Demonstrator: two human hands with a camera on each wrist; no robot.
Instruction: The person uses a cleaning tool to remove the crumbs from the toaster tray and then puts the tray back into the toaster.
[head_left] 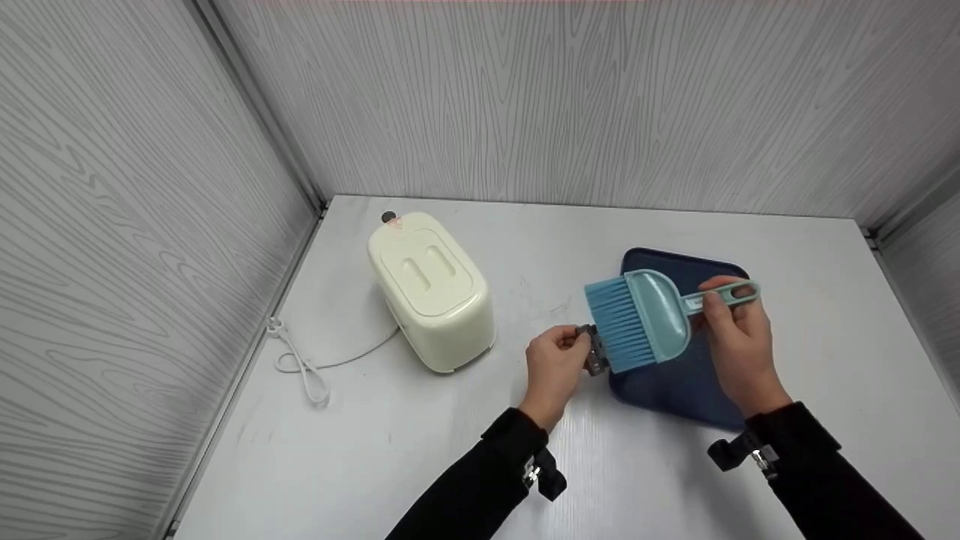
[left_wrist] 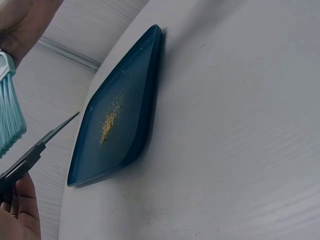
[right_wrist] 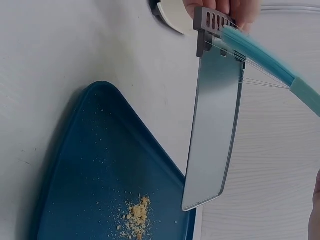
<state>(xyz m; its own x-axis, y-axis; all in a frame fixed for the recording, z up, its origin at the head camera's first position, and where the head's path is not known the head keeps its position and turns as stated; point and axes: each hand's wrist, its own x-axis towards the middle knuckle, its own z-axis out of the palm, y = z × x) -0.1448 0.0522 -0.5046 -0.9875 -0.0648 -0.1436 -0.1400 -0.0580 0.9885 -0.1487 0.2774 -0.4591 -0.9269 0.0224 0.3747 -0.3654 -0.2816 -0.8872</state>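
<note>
My left hand pinches the slotted grey end of a crumb tray, a thin flat metal plate held over the dark blue tray. In my right hand is the handle of a light blue brush. Its bristles lie across the crumb tray's grey end in the right wrist view, and hide most of the plate in the head view. Yellowish crumbs are scattered on the blue tray, gathered in a small streak in the left wrist view.
A cream toaster with a closed lid stands to the left on the white table. From it a white cord runs left to a looped bundle. Grey wood-patterned walls enclose the table at the back and sides.
</note>
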